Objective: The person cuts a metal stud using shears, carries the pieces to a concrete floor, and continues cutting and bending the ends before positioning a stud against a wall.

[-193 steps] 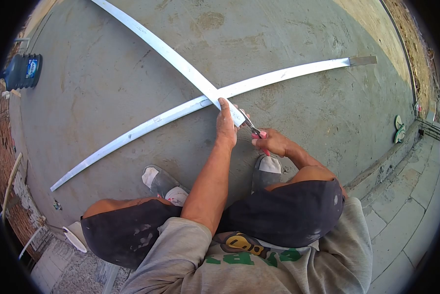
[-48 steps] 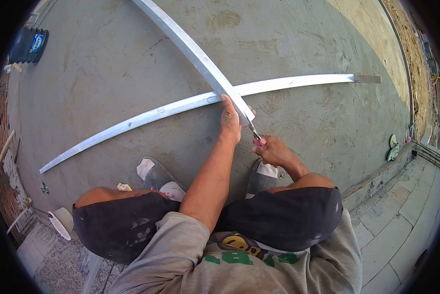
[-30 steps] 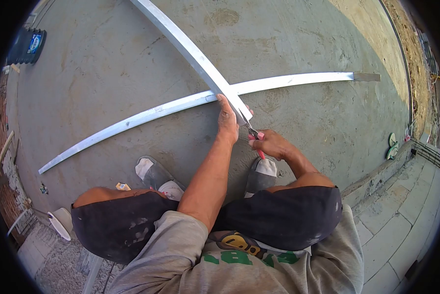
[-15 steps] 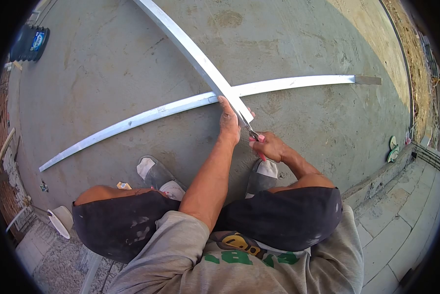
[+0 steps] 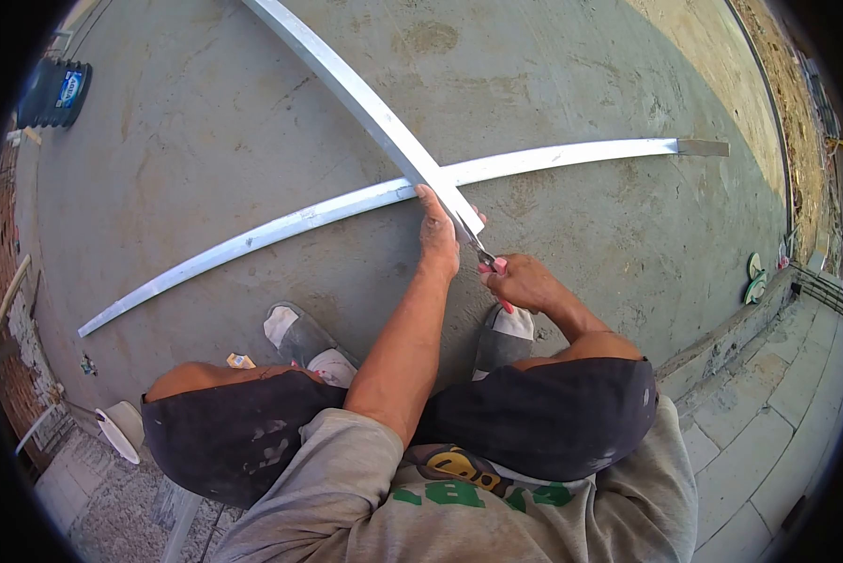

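My left hand (image 5: 437, 231) is wrapped around a long silvery metal bar (image 5: 374, 113) near its lower end, thumb on the near side and fingertips showing past the far side. In my right hand (image 5: 523, 281) is a pair of pliers (image 5: 483, 255) with red handles, closed in my fist. The jaws of the pliers meet the lower end of the bar; whether they bite its edge is too small to tell. Beneath the held bar, a second silvery bar (image 5: 281, 225) lies crosswise on the floor, with a duller grey piece (image 5: 703, 147) at its right end.
The floor is smooth grey concrete (image 5: 205, 141). A dark bucket (image 5: 57, 92) stands at the far left. My shoes (image 5: 316, 340) are planted below the bars. Sandals (image 5: 755, 280) lie by the low ledge at right, beside grey paving (image 5: 768, 422). A small box (image 5: 240, 360) lies near my left knee.
The view has shifted very slightly. Both hands keep their hold on the bar and the pliers, nearly in the same place.
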Motion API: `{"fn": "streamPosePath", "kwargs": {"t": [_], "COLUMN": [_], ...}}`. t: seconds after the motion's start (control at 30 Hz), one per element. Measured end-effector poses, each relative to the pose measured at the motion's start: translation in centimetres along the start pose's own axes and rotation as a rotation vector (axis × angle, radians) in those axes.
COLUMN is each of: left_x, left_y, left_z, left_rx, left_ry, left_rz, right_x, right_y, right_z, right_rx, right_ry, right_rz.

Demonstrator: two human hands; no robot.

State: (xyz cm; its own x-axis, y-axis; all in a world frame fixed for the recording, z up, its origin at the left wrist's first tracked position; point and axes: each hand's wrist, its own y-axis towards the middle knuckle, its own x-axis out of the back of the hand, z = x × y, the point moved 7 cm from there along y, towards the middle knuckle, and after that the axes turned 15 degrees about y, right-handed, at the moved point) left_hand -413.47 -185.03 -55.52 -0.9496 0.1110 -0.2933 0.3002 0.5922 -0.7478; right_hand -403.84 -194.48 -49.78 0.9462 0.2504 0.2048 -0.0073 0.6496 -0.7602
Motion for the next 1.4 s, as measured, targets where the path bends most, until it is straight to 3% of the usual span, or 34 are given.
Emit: {"fn": "streamPosePath", "kwargs": {"t": [0.07,0.17,0.27,0.47,0.57,0.67,0.87,1.4], "left_x": [-0.1,-0.2,0.0,0.5,1.3,1.6,1.8,2.4], "left_y": [-0.2,0.0,-0.2,-0.5,0.1,1.0,0.4,0.8], "left_z": [0.2,0.7,1.0,0.5,0.3,0.5,0.0,0.8], "left_rx": [0.006,0.013,0.005,0.023,0.005,-0.02,-0.004,0.047], "left_ry": [-0.01,-0.044,-0.065,-0.065,-0.153,-0.261,-0.331,-0.254], "left_rz": [0.001,0.028,0.034,-0.085,-0.077,0.014,-0.013,-0.059], "right_x": [0.1,-0.7,-1.0,0.4,1.0,0.4,0.7,0.9], "right_y": [-0.7,-0.2,-0.3,-3.2,-4.8,-3.8,-1.7,-2.9], "right_z": [0.0,-1.8,-2.6,-2.1,-3.7,-3.9,-0.7,-1.7], "right_rx": [-0.13,-0.062,-0.212,-0.219,-0.303,-0.286,-0.154,-0.267], "right_ry": [0.074,0.207,0.282,-0.134,0.376,0.496,0.079,0.135], "right_rz": [0.074,0.089,0.167,0.165,0.122,0.147,0.139,0.164]}}
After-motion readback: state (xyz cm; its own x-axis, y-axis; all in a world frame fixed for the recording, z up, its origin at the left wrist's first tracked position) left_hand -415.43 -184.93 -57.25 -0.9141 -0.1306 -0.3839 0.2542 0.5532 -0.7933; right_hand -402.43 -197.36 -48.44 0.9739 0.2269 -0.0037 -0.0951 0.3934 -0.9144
